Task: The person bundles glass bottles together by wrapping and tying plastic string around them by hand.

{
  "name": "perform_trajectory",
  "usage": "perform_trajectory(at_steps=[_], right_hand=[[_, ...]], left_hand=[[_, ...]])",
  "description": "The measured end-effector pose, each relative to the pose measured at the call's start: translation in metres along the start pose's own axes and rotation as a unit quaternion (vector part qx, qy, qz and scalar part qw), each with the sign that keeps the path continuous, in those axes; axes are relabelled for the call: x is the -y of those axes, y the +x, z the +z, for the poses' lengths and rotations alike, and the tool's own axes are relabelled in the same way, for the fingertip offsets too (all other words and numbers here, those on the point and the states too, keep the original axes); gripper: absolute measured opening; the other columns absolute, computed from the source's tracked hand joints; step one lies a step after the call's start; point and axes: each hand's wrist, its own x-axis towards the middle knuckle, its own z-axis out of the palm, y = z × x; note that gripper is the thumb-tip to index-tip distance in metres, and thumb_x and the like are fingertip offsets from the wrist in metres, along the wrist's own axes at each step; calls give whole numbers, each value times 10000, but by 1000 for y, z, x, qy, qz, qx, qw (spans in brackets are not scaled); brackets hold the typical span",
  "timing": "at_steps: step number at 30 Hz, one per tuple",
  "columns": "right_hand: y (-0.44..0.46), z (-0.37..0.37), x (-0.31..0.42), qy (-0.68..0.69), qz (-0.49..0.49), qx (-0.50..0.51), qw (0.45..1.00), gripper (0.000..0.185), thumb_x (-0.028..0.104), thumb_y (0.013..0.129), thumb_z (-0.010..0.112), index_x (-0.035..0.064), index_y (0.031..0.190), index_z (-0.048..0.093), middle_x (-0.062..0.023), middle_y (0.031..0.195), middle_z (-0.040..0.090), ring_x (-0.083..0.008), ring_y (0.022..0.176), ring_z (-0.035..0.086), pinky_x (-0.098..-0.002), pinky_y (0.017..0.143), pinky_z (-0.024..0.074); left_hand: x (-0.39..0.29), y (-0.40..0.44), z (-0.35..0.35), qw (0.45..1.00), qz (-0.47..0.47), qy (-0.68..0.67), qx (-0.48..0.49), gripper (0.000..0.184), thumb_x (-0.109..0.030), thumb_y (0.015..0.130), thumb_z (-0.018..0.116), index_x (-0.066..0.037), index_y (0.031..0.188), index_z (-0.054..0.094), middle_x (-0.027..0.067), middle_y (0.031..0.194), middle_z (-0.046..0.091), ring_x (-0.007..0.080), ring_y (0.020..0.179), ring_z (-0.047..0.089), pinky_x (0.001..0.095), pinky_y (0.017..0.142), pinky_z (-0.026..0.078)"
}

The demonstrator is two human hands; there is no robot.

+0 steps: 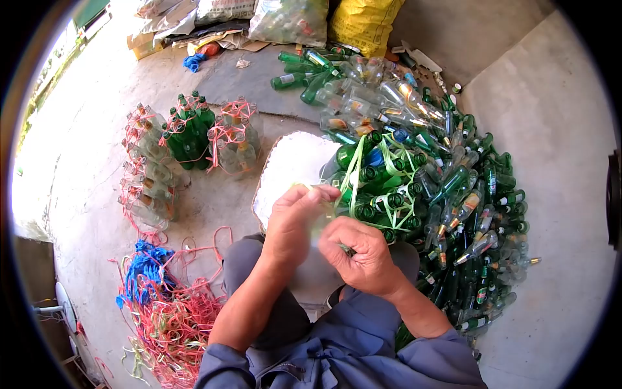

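Observation:
Both hands are close together above the lap, near the front edge of a white padded surface (288,165). My left hand (295,220) is closed in a pinch on a pale green strap, blurred by motion. To its right, my right hand (363,253) has its fingers curled round something at the strap's lower end that I cannot make out. Just beyond the hands, light green straps (354,178) loop round the necks of a bundle of green bottles (382,185), which lie tilted with their mouths towards me.
Loose bottles (466,207) form a large heap on the right. Tied bottle bundles (188,133) stand at the left. Red straps (172,324) and a blue strip (146,269) lie tangled at lower left. Filled sacks (288,23), one yellow (366,26), stand at the back.

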Motion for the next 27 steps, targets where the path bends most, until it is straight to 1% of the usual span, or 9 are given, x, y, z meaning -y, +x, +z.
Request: perform_trajectory(at_steps=[2,5,6,9,12,15,20,24,27], right_hand=[[-2,4,-5,-17,-52,-24,998,116,63,900,676,-16,849,609,-124,844,623,-218,697,589,-314,632,471],[-6,0,0,-4,-14,-23,1000,111,48,903,666,-22,844,604,-120,839,618,-222,694,582,-315,626,466],[-6,0,0,-3,-9,-23,1000,111,46,905,664,-23,843,603,-119,839,618,-223,695,582,-316,626,465],[-8,2,-3,0,1,-30,1000,114,42,909,660,-26,841,599,-118,841,619,-227,696,580,-317,626,463],[-8,4,-5,3,2,-40,999,118,43,912,660,-25,839,597,-120,844,622,-229,697,579,-316,627,463],[-8,6,-8,4,0,-46,999,119,42,912,660,-25,837,596,-122,845,625,-232,698,580,-316,629,464],[-9,8,-14,25,16,-58,998,137,58,931,642,-24,833,593,-113,837,617,-216,701,575,-305,635,460],[-14,8,-15,99,86,-72,989,158,84,964,601,-21,847,605,-64,801,604,-141,707,555,-271,647,453],[-16,8,-11,154,137,-95,974,168,95,979,582,-17,858,616,-32,777,596,-97,713,539,-249,653,448]], left_hand=[[-3,-1,0,999,4,-44,-18,197,-238,976,610,-49,1024,581,147,1012,674,266,1008,626,385,922,468],[-4,5,4,994,-3,-103,-42,178,-229,997,571,-51,1004,580,123,963,671,259,960,631,378,894,473],[-2,7,2,995,15,-74,-63,188,-235,1010,548,-51,1007,584,107,905,657,251,922,631,378,880,477],[-3,14,1,990,53,-125,-36,190,-224,1014,544,-41,998,590,70,842,626,176,791,569,362,792,478],[0,20,-8,983,41,-174,-46,207,-269,1014,551,-65,1006,584,43,735,597,228,758,615,385,790,487],[-3,21,-12,978,8,-208,-37,223,-291,1018,544,-76,976,586,5,667,525,177,632,540,361,720,471],[-10,18,-7,972,-25,-229,-44,268,-307,1040,503,-75,933,586,-20,621,408,120,565,421,309,630,430],[-8,23,-10,954,-31,-296,-32,297,-296,1058,468,-59,916,577,-30,610,364,104,538,353,264,533,356],[-9,28,-10,959,-23,-283,-7,315,-294,1063,460,-50,898,572,-33,606,344,91,515,291,249,471,282]])
